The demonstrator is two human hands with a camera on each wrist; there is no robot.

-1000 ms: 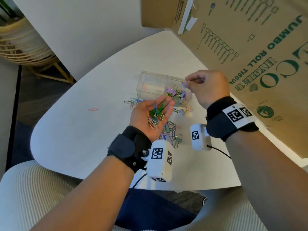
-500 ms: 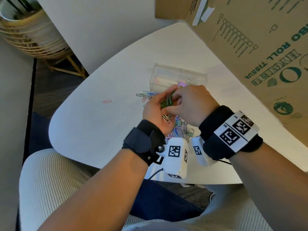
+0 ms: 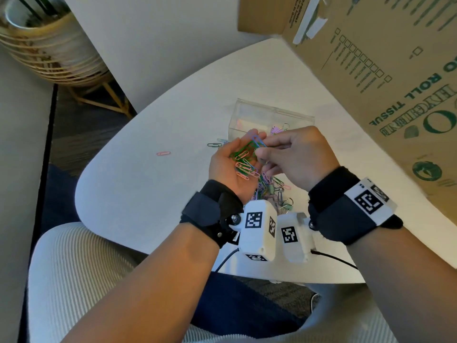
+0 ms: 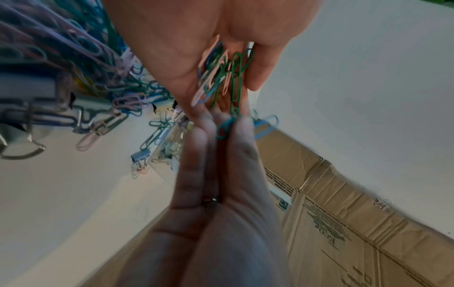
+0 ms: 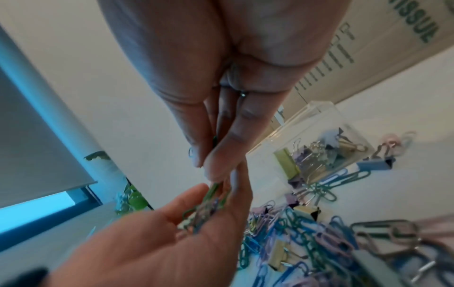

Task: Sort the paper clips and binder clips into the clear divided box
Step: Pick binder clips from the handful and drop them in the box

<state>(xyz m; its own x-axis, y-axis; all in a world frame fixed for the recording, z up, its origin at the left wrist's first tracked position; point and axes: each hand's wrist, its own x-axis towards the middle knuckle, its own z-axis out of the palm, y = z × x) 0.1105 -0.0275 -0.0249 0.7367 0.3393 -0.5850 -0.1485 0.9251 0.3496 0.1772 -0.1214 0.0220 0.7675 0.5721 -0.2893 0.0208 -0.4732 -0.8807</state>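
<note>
Nearest the body, the left hand (image 3: 232,167) lies cupped, palm up, cradling a bunch of paper clips (image 3: 244,159), while the right hand (image 3: 294,157) pinches a green clip (image 4: 224,128) from that bunch, so the step looks like picking clips out singly. Just under the left hand, loose paper and binder clips (image 3: 274,191) litter the desk (image 3: 148,194). Beyond it stands the clear divided box (image 3: 269,117), binder clips already inside; next the pinched clip needs carrying over to the other compartment, and a cardboard carton (image 3: 395,82) crowds the right.

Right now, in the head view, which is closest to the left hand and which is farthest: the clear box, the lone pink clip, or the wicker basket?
1. Clear box, just beyond the left hand.
2. Lone pink clip, out to its left on the table.
3. Wicker basket, far left on the floor.
</note>
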